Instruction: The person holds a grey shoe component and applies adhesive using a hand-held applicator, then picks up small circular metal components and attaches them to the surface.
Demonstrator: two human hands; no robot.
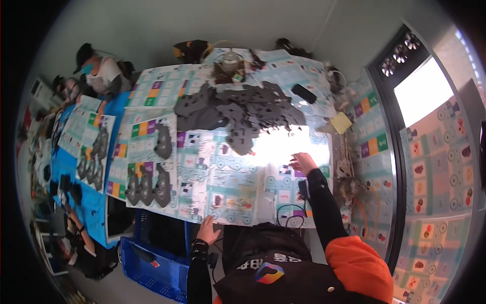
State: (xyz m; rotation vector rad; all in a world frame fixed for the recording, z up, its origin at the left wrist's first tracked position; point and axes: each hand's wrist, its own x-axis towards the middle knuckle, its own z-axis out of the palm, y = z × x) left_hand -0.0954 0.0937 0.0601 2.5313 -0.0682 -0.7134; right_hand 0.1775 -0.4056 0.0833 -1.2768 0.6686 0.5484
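On my left, three grey pieces (146,185) lay side by side on a patterned sheet (137,147), long axes running away from me, with a fourth piece (163,143) beyond them. My left hand (207,231) was at the near edge of the table (230,177), thumb spread from the fingers, nothing visible in its grasp. Well ahead of it lay the heap of grey pieces (245,112), its long axis running left to right. My right hand (304,163) was the nearer one, the heap lying ahead and to its left; its fingers were curled beside glare, and I couldn't tell whether they pinched anything.
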